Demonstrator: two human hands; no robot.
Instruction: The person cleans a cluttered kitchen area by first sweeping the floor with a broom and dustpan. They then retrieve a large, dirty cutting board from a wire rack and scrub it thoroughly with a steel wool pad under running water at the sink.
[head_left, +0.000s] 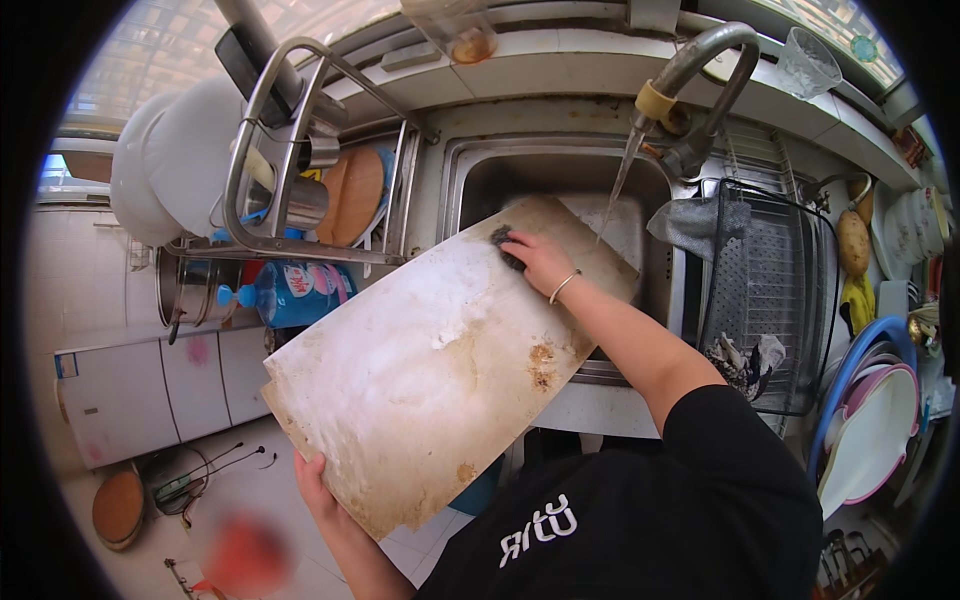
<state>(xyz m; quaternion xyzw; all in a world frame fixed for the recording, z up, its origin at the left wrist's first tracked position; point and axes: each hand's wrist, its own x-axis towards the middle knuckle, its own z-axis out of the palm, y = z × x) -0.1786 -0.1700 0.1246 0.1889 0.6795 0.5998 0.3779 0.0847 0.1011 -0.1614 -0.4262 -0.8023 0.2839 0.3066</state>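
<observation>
A large stained board (420, 360), whitish with brown patches, lies slanted with its far end over the stainless steel sink (480, 180). My left hand (313, 480) grips the board's lower left edge, fingertips on its near face. Dark scouring wool (510, 247) is under the fingers of my right hand (541, 259), pressed against the board's upper part; a bangle (564, 287) circles that wrist. Water (619, 176) runs from the metal faucet (675, 71) beside the board's far corner. White residue covers much of the board's surface.
A metal dish rack (409, 195) and a bottle of blue liquid (300, 292) stand left of the sink. Right of it are a black-rimmed wire rack (832, 300), a grey mesh cloth (694, 225), potatoes (853, 241) and stacked basins (904, 330). A glass (806, 64) sits on the ledge.
</observation>
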